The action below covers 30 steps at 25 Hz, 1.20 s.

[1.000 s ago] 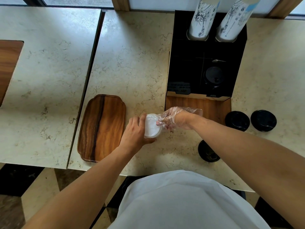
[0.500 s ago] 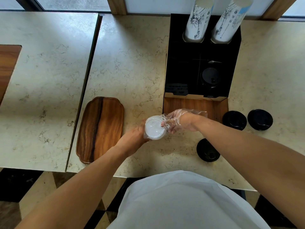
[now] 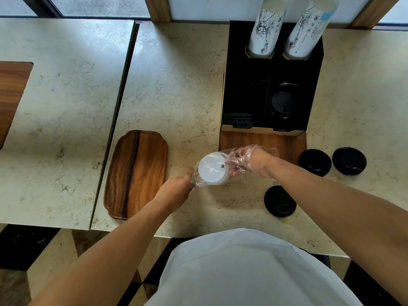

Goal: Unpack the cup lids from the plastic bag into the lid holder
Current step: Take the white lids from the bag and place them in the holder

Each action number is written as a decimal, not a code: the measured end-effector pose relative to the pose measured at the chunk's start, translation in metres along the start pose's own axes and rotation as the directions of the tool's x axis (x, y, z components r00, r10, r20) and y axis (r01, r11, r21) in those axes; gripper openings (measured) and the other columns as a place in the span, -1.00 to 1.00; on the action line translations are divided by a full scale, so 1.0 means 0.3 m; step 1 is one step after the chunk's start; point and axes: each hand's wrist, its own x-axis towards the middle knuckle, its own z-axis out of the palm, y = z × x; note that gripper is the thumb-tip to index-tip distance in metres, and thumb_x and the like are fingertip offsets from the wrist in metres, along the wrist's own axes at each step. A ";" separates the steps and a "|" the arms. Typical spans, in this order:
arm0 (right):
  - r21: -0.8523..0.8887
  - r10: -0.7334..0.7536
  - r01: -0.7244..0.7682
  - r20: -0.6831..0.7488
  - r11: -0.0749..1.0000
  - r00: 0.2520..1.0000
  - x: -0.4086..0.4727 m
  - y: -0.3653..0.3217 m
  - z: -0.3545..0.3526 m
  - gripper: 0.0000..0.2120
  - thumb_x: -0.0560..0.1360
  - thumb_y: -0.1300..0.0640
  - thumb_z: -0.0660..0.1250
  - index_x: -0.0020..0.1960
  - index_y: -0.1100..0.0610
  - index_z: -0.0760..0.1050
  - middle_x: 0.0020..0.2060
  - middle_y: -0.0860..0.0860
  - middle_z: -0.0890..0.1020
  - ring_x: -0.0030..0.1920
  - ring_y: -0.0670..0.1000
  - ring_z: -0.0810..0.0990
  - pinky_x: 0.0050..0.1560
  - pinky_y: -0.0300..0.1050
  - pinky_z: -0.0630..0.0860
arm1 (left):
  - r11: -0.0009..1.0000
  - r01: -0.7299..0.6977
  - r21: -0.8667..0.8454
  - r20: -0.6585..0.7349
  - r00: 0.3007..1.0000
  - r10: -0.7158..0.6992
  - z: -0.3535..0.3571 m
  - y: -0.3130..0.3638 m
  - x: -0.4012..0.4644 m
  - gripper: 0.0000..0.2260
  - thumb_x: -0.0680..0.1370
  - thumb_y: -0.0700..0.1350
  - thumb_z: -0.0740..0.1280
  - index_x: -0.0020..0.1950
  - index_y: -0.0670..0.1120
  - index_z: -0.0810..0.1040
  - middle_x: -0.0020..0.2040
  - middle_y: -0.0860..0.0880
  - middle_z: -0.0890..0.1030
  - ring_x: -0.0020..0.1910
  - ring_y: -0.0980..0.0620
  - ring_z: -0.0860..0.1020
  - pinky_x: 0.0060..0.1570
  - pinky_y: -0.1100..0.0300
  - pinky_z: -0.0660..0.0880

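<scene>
Apron (image 3: 249, 272): pale, filling the bottom edge at 6 o'clock, nearest the camera.

Loose black lid (image 3: 280, 201): flat on the marble counter (image 3: 176, 85), at about 4 o'clock from the stack.

Left hand (image 3: 176, 191): bare, at 8 o'clock from the stack, fingers curled and pinching the plastic bag (image 3: 199, 181) at its lower left edge.

White lids (image 3: 213, 168): a short stack still inside the clear film, held just above the counter in the middle of the view. Top face turned up toward the camera, sip hole toward 2 o'clock. Stack axis tipped, running roughly from 7 toward 1 o'clock, far end leaning toward the holder.

Right hand (image 3: 251, 161): inside a thin clear glove, at 3 o'clock from the stack, fingers curled round the stack's right edge through the film. Not clear exactly where the bag's mouth lies.

Key relation: both hands touching the package, one on each side; right hand between stack and holder, so likely the one to carry the lids across.

Wooden tray (image 3: 136, 173): flat at 9 o'clock from the stack, well apart from it.

Two more black lids (image 3: 314, 162) (image 3: 349, 161): side by side at 3 o'clock, past the right hand.

Lid holder (image 3: 269, 85): black box at 1 o'clock, wooden front, one black lid (image 3: 281, 104) lying in a compartment.

Cup stacks (image 3: 266, 29) (image 3: 305, 29): two tall printed paper columns at the holder's far end, about 12 to 1 o'clock.
</scene>
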 end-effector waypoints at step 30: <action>-0.232 0.072 -0.126 -0.228 0.964 0.971 -0.087 0.006 -0.112 -0.76 0.53 0.00 0.49 0.09 0.12 0.69 -0.22 0.08 0.66 -0.34 -0.02 0.44 -0.40 -0.19 0.35 | 0.960 -0.098 0.261 -0.172 0.974 0.146 -0.020 0.073 -0.002 -0.71 0.64 0.02 0.20 0.14 -0.13 0.59 0.03 -0.12 0.57 -0.02 -0.12 0.54 -0.06 0.03 0.52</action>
